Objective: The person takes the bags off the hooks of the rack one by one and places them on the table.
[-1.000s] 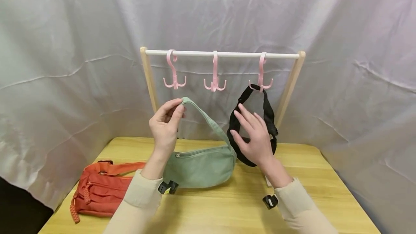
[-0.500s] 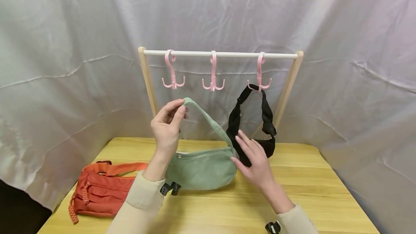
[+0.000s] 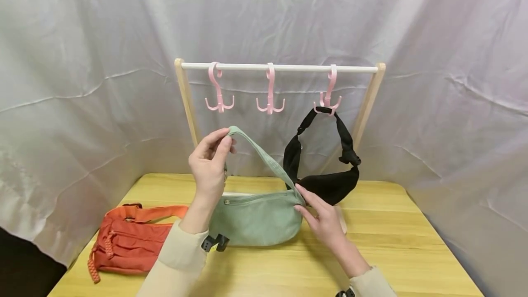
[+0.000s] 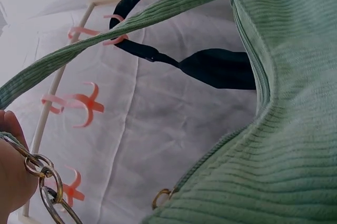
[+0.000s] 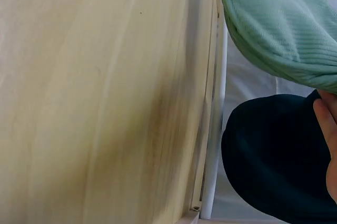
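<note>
A green corduroy shoulder bag (image 3: pixel 257 221) hangs just over the table, its zipper side up. My left hand (image 3: pixel 208 164) pinches the top of its strap between thumb and fingers. Metal chain rings (image 4: pixel 39 167) dangle beside that hand in the left wrist view. At the bag's right end, where the strap joins, my right hand (image 3: pixel 327 223) pinches the corner; its fingertips are partly hidden behind the cloth. Behind this hand a black bag (image 3: pixel 332 187) hangs by its strap from the right pink hook (image 3: pixel 327 97).
A white rod (image 3: pixel 243 66) on wooden posts carries the left pink hook (image 3: pixel 220 100) and the middle pink hook (image 3: pixel 270 100), both bare. A red bag (image 3: pixel 132 246) lies at the left of the wooden table (image 3: pixel 396 242). Grey cloth (image 3: pixel 272 17) surrounds it.
My right hand has come down off the black bag to the green bag's right corner and taken hold there. The black bag has swung on its hook. My left hand stays nearly still.
</note>
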A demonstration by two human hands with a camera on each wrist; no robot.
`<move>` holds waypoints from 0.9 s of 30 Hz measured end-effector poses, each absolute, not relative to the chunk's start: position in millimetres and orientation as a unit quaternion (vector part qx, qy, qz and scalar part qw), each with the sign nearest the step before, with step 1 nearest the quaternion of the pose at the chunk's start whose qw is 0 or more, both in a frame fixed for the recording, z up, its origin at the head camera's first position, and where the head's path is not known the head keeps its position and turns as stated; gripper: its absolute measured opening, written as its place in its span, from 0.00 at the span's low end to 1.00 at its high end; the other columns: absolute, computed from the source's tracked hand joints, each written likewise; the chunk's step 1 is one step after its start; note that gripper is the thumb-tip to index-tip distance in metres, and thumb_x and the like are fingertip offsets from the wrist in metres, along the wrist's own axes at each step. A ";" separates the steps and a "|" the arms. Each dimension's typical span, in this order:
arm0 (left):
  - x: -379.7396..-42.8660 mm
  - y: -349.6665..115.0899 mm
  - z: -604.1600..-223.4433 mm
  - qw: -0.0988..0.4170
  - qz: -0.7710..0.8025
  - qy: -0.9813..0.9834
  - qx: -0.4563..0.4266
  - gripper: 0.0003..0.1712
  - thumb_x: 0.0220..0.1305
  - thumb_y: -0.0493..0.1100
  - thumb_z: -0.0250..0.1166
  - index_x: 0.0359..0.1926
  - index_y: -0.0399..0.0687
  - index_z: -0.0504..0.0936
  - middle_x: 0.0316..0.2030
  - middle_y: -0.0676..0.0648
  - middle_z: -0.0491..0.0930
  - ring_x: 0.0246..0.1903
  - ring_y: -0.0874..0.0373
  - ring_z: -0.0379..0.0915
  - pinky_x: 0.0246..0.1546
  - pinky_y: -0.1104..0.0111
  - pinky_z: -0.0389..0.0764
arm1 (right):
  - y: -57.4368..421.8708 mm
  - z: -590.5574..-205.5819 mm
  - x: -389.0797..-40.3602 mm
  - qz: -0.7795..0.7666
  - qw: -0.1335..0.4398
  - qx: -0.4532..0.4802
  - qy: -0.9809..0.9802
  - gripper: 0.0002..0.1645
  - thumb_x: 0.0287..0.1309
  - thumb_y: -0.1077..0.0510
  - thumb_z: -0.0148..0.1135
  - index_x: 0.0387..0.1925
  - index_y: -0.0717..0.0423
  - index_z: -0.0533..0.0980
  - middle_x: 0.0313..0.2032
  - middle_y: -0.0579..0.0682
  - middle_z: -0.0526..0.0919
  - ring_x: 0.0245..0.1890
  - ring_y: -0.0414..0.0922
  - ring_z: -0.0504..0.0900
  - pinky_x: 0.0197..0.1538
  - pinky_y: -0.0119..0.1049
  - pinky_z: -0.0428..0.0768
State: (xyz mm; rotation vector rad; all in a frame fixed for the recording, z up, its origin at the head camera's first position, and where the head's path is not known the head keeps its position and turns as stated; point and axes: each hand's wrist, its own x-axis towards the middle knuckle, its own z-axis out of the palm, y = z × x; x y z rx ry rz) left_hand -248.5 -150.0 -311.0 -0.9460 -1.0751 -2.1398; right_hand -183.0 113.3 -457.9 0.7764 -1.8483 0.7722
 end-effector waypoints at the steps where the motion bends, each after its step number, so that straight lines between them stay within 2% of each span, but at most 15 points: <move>1: -249.2 -151.4 -312.5 0.279 -0.801 -0.400 -0.349 0.09 0.68 0.30 0.68 0.47 0.40 0.90 0.33 0.50 0.88 0.29 0.58 0.81 0.36 0.72 0.84 | 113.2 -458.6 -183.3 0.318 0.476 0.321 -0.754 0.27 0.69 0.55 0.66 0.62 0.70 0.78 0.56 0.62 0.85 0.58 0.46 0.84 0.63 0.26 0.76; 4: -251.0 -156.0 -316.7 0.283 -0.804 -0.402 -0.335 0.09 0.68 0.29 0.68 0.47 0.37 0.89 0.33 0.49 0.88 0.29 0.57 0.81 0.36 0.72 0.84 | 113.2 -459.9 -183.7 0.324 0.476 0.330 -0.748 0.25 0.69 0.58 0.66 0.60 0.70 0.79 0.53 0.63 0.85 0.53 0.50 0.85 0.61 0.25 0.78; 7: -253.9 -161.2 -320.8 0.290 -0.804 -0.409 -0.322 0.09 0.68 0.29 0.68 0.47 0.35 0.89 0.32 0.49 0.87 0.29 0.57 0.81 0.36 0.72 0.84 | 113.6 -460.1 -182.4 0.332 0.476 0.335 -0.742 0.22 0.69 0.60 0.66 0.59 0.70 0.80 0.50 0.63 0.86 0.47 0.51 0.86 0.56 0.24 0.80; 14: -261.1 -170.7 -326.0 0.295 -0.796 -0.432 -0.304 0.09 0.68 0.28 0.67 0.48 0.31 0.88 0.32 0.50 0.88 0.28 0.59 0.81 0.35 0.72 0.85 | 114.6 -456.5 -176.9 0.308 0.510 0.317 -0.738 0.19 0.71 0.56 0.64 0.54 0.67 0.84 0.43 0.59 0.87 0.37 0.51 0.87 0.48 0.22 0.81; 21: -267.5 -175.7 -332.7 0.293 -0.790 -0.444 -0.305 0.10 0.67 0.26 0.66 0.48 0.23 0.85 0.32 0.51 0.88 0.28 0.59 0.81 0.35 0.73 0.84 | 116.3 -455.0 -169.3 0.324 0.509 0.321 -0.730 0.16 0.72 0.59 0.63 0.52 0.67 0.85 0.40 0.60 0.87 0.34 0.50 0.86 0.44 0.23 0.80; 27: -274.3 -179.1 -338.2 0.290 -0.780 -0.462 -0.306 0.11 0.68 0.26 0.66 0.49 0.21 0.83 0.32 0.51 0.88 0.28 0.59 0.81 0.35 0.73 0.84 | 116.5 -453.9 -161.9 0.337 0.516 0.317 -0.721 0.15 0.72 0.60 0.63 0.49 0.68 0.86 0.40 0.61 0.87 0.39 0.49 0.86 0.51 0.23 0.80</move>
